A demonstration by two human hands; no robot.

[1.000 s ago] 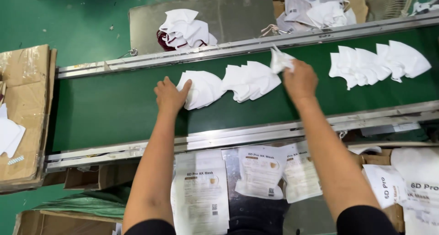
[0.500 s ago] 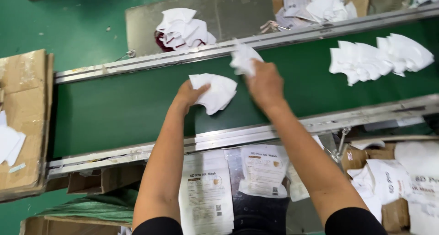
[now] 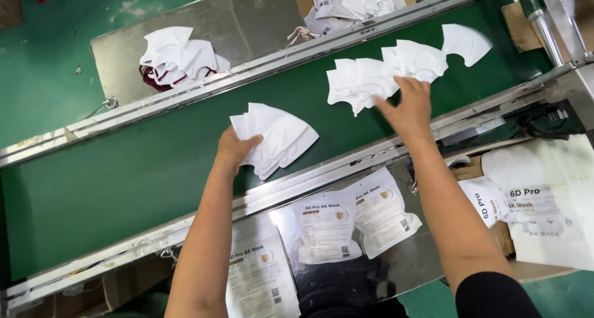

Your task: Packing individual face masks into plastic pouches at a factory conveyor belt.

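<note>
My left hand (image 3: 234,150) grips a fanned stack of white face masks (image 3: 278,138) resting on the green conveyor belt (image 3: 124,176). My right hand (image 3: 405,111) reaches farther right along the belt, fingers spread on the edge of a group of white masks (image 3: 365,80). More white masks (image 3: 465,42) lie on the belt beyond that group.
A metal tray behind the belt holds a pile of white masks (image 3: 176,58). Further masks (image 3: 352,2) sit at the top. Printed white pouches (image 3: 325,222) lie on the steel surface in front of the belt, more pouches (image 3: 538,200) at right. Metal rails (image 3: 185,101) border the belt.
My left hand has gathered the masks into one stack. My right hand let go of its mask and reached right to the following group of masks.
</note>
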